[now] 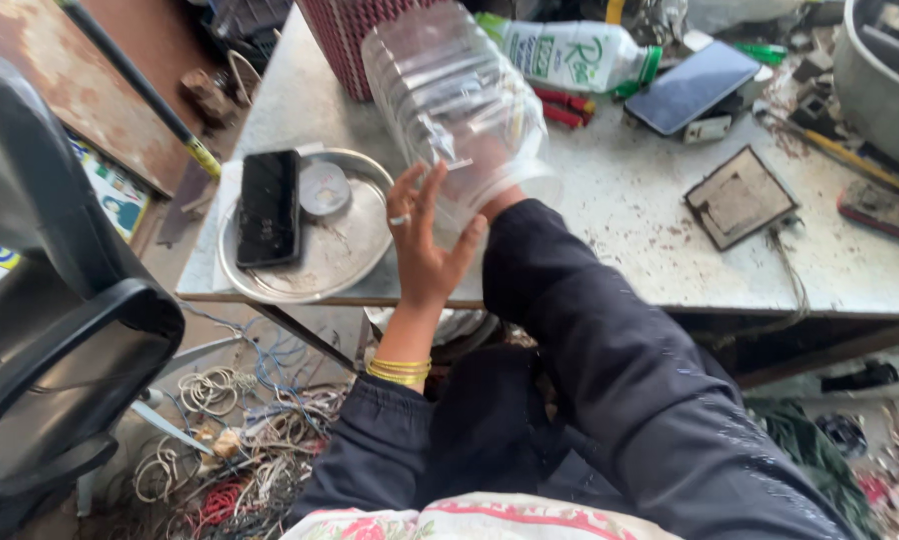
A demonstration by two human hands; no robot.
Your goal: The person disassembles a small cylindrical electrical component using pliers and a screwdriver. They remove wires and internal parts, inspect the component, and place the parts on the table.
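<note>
Head view: a clear ribbed plastic bottle [455, 100] was lifted off the table [630, 220].
Right hand [500, 200], mostly hidden, gripped its base; left hand [425, 245] fingers [415, 195] spread, just beside it, holding nothing; bottle looked empty.

Clear plastic jar [450, 100] tilted above the table [630, 230], right hand [500, 198] inside its mouth. Left hand [425, 245] open against its base. Black phone [268, 207] on a metal tray [350, 250], left of the jar.

Clear ribbed plastic jar [455, 100], dull scratched metal plate [345, 250], glossy black phone [268, 207], stained matt tabletop [630, 225]
</note>
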